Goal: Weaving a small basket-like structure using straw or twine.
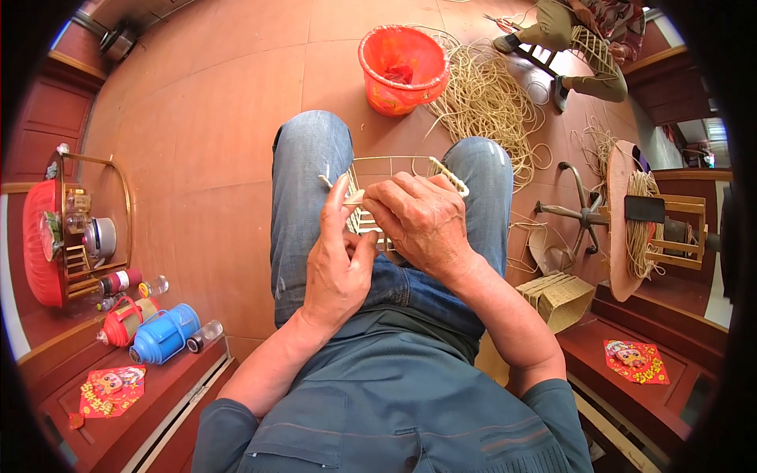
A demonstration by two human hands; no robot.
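A small wire frame (392,158), partly wound with pale cord (451,175), rests between my jeans-clad thighs. My left hand (335,276) grips its left side, thumb and index finger raised beside a pale flat strip (353,199). My right hand (422,225) is curled over the middle of the frame, its fingertips closed on that strip near my left fingers. Both hands cover much of the frame, so the lower part of the work is mostly hidden.
A red bucket (402,71) and tangled cord (481,102) lie ahead. Another person (591,47) sits upper right. A toppled swivel chair (619,236) and woven basket (564,303) are right. Thermoses (165,335), jars (206,335) and a red tub (43,264) are left.
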